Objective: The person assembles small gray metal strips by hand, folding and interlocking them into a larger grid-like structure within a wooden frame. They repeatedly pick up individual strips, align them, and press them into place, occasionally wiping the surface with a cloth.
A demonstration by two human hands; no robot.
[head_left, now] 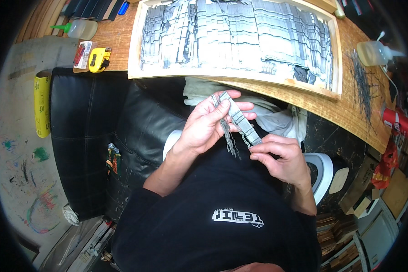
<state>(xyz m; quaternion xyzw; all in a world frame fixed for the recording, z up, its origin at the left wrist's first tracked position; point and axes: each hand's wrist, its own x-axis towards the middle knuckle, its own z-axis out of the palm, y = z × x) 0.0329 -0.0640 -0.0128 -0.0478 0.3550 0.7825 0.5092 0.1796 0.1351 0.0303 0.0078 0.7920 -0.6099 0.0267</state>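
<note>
Above my lap, my left hand [199, 127] grips a small bundle of thin grey strips [241, 119] with dark cross lines, the thumb pressed over its upper end. A second, narrower group of uneven strips [229, 138] hangs down beside it from the same hand. The thumb and fingers of my right hand [283, 156] pinch the bundle's lower right end. Beyond both hands stands a shallow wooden frame [204, 75] on the table, filled with tightly packed rows of similar grey strips [231, 38]. A dark gap shows near the frame's front right corner.
On the wooden table [118, 29] are a yellow tape measure [99, 60], a bottle with a green tip [82, 29], another glue-like bottle [375, 53] and loose dark slivers [362, 86]. A red can [395, 120] stands at right. A black leather sofa [90, 131] is at left.
</note>
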